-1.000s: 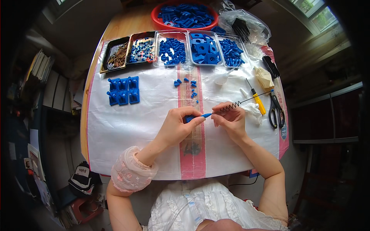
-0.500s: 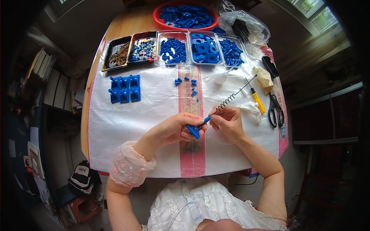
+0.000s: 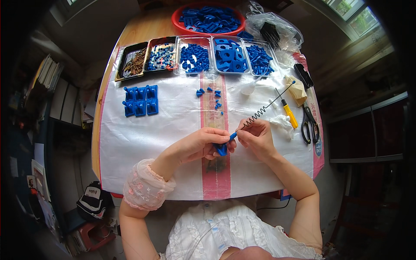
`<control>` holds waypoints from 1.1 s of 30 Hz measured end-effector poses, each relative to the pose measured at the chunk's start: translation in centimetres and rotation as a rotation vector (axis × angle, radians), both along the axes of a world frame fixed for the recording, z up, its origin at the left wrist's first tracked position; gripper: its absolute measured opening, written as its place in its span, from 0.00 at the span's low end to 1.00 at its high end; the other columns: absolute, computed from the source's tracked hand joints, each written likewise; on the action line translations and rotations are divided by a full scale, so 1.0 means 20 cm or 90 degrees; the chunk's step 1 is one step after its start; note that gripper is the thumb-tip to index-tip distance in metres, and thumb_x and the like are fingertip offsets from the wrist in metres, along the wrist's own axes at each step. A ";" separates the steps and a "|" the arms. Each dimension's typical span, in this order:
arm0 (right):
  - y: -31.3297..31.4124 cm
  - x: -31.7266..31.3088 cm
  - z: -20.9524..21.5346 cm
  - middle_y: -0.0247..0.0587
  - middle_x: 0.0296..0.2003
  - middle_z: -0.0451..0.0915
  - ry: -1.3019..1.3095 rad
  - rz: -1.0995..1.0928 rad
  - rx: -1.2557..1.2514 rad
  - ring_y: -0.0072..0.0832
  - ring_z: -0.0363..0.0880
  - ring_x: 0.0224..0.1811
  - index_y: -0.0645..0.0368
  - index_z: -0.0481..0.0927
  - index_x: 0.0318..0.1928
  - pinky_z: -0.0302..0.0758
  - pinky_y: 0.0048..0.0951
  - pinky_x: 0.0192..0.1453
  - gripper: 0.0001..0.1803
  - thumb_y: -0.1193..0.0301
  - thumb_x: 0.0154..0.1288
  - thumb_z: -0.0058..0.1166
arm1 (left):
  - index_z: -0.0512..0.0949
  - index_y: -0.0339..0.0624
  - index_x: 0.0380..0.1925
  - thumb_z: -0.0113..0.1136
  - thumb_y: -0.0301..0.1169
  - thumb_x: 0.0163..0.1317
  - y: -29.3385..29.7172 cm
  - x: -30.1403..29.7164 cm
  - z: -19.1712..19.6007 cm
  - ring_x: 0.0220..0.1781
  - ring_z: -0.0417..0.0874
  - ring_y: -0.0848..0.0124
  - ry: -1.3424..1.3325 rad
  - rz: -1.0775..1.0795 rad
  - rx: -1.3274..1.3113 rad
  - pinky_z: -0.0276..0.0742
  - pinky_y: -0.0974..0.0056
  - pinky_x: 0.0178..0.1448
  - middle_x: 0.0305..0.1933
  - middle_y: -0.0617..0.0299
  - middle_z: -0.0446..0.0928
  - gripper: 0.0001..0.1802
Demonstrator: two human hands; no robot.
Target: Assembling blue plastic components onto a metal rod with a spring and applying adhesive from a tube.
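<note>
My left hand [image 3: 207, 143] grips a small blue plastic part [image 3: 222, 149] just above the white woven sheet [image 3: 173, 130]. My right hand [image 3: 256, 138] pinches the near end of a thin rod [image 3: 264, 109] that carries a dark coil spring and a blue tip. The rod slants up and to the right, away from me. Its near end meets the blue part between my two hands.
Assembled blue parts [image 3: 141, 100] lie in a block at left. Loose blue bits [image 3: 212, 96] lie ahead. Several trays [image 3: 195, 57] of parts and a red bowl [image 3: 208, 18] line the far edge. A yellow screwdriver [image 3: 287, 112], scissors [image 3: 310, 123] and a plastic bag [image 3: 273, 30] sit at right.
The rod has swung from nearly level to slanting steeply up and right. My left hand has shifted slightly toward me with the blue part, which now hangs below its fingers.
</note>
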State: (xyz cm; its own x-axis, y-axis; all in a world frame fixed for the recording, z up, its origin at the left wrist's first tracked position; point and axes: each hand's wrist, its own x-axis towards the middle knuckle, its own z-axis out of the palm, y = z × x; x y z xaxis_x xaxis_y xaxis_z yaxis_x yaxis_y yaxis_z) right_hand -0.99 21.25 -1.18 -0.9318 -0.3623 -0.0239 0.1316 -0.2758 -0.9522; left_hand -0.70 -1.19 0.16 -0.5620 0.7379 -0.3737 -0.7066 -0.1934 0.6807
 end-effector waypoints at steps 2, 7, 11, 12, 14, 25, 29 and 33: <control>0.00 0.00 0.00 0.36 0.30 0.83 0.014 -0.004 0.026 0.15 0.77 0.24 0.64 0.83 0.35 0.71 0.18 0.25 0.02 0.81 0.62 0.63 | 0.81 0.40 0.43 0.58 0.40 0.71 0.01 0.02 -0.02 0.29 0.76 0.85 0.093 0.025 -0.081 0.64 0.78 0.27 0.40 0.65 0.83 0.14; -0.01 0.00 0.00 0.35 0.30 0.84 0.032 -0.021 0.074 0.13 0.76 0.25 0.63 0.83 0.34 0.70 0.17 0.26 0.02 0.81 0.62 0.63 | 0.85 0.40 0.37 0.59 0.40 0.70 0.06 0.06 0.04 0.33 0.76 0.87 0.355 0.092 -0.280 0.67 0.78 0.32 0.33 0.69 0.82 0.15; -0.02 0.00 0.02 0.33 0.29 0.80 0.031 -0.024 0.093 0.14 0.75 0.23 0.64 0.82 0.33 0.68 0.16 0.24 0.01 0.81 0.62 0.61 | 0.84 0.36 0.38 0.58 0.39 0.71 0.06 0.06 -0.02 0.36 0.78 0.83 0.435 0.108 -0.305 0.74 0.74 0.39 0.33 0.67 0.83 0.16; -0.02 0.00 0.02 0.32 0.29 0.78 0.032 -0.027 0.097 0.14 0.74 0.22 0.64 0.81 0.32 0.67 0.16 0.23 0.02 0.81 0.62 0.60 | 0.84 0.35 0.38 0.58 0.39 0.71 0.06 0.06 -0.02 0.36 0.79 0.82 0.434 0.108 -0.308 0.75 0.73 0.41 0.33 0.66 0.83 0.16; -0.02 0.00 0.02 0.32 0.29 0.78 0.024 -0.034 0.101 0.14 0.74 0.23 0.64 0.81 0.32 0.67 0.17 0.23 0.02 0.81 0.62 0.60 | 0.84 0.34 0.39 0.57 0.38 0.71 0.06 0.06 -0.01 0.37 0.79 0.80 0.431 0.109 -0.316 0.76 0.71 0.45 0.34 0.66 0.83 0.16; 0.00 -0.02 0.00 0.34 0.29 0.83 0.028 -0.016 0.074 0.13 0.76 0.24 0.64 0.83 0.34 0.70 0.16 0.25 0.01 0.80 0.62 0.63 | 0.83 0.34 0.40 0.57 0.38 0.72 0.06 0.06 0.00 0.39 0.80 0.80 0.457 0.108 -0.303 0.77 0.71 0.47 0.35 0.64 0.83 0.16; 0.00 -0.02 0.02 0.33 0.28 0.83 0.032 -0.002 0.067 0.13 0.76 0.24 0.64 0.83 0.33 0.70 0.16 0.25 0.01 0.81 0.62 0.62 | 0.83 0.34 0.39 0.56 0.38 0.73 0.06 0.06 0.00 0.39 0.80 0.79 0.461 0.113 -0.300 0.76 0.70 0.47 0.35 0.64 0.83 0.16; 0.00 -0.02 0.01 0.33 0.28 0.82 0.032 -0.010 0.064 0.13 0.77 0.24 0.64 0.83 0.33 0.70 0.16 0.25 0.01 0.82 0.62 0.62 | 0.83 0.34 0.39 0.55 0.38 0.73 0.06 0.06 0.00 0.39 0.80 0.79 0.463 0.108 -0.301 0.76 0.70 0.47 0.35 0.64 0.83 0.16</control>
